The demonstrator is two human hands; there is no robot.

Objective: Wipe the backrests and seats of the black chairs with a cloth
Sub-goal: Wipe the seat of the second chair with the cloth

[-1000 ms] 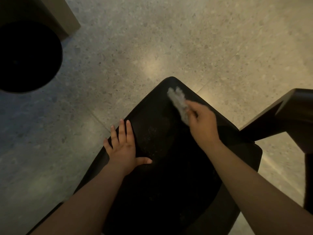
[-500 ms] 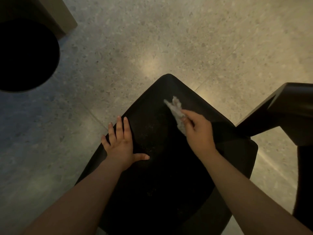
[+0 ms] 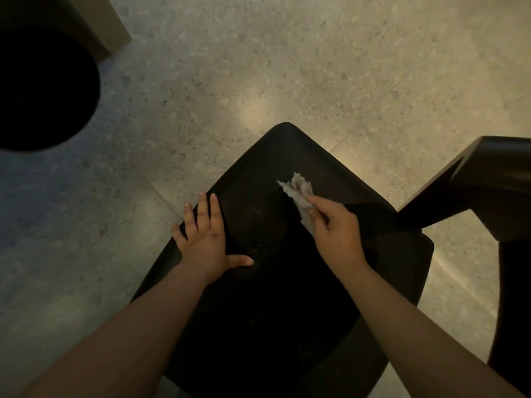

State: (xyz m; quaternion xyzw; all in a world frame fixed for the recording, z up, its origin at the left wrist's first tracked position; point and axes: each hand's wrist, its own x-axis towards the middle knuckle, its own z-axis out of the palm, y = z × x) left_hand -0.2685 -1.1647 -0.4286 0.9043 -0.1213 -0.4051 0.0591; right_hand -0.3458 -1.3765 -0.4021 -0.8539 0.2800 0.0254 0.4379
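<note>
Bottom of frame: both forearms reach up over the black chair (image 3: 258, 317), whose broad dark panel fills lower centre. Whether it is seat or backrest I cannot tell.

Left hand (image 3: 205, 239), centre-left: flat, fingers straight, thumb spread, resting on the panel's left edge.

Right hand (image 3: 336, 231), centre-right: fingers curled, pinching the cloth (image 3: 298, 192) between thumb and forefinger. The cloth is pale and crumpled, lying on the panel towards its upper corner.

Handling, judged: the cloth is light, soft and limp, and a bunched hold near its middle gives more wiping face than a fingertip pinch. The panel looks stiff and smooth, so bracing at its edge suits.

Farther: a second black chair (image 3: 488, 191) at right edge; speckled floor (image 3: 258, 53); a round black object (image 3: 43, 96) at upper left.
</note>
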